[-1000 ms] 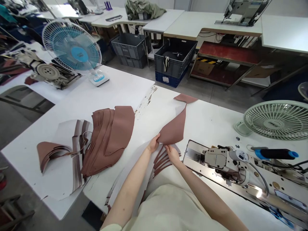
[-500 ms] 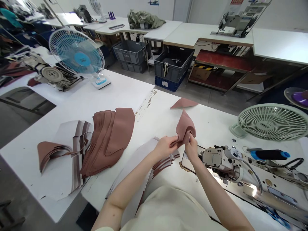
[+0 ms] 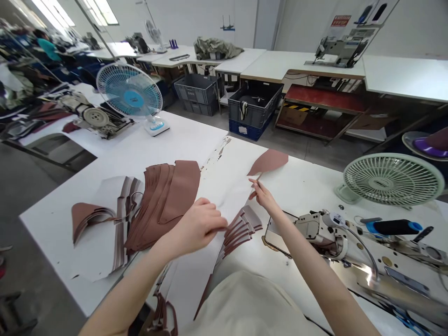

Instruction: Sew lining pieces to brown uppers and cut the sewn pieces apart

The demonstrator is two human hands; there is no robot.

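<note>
The brown folded piece that both hands gripped half a second ago no longer shows its brown face between them; a pale-faced panel (image 3: 235, 195) now lies there, apparently the same piece turned over and opened out flat. The left hand (image 3: 200, 227) has moved away from the right hand (image 3: 265, 197). Its fingers curl inward near the panel's closer end, but whether they pinch anything cannot be told. The right fingers touch the far edge, their grip unclear. Just below them is the fanned stack (image 3: 241, 232); beyond them, a brown piece (image 3: 269, 161) rests on the desk (image 3: 301, 173).
</note>
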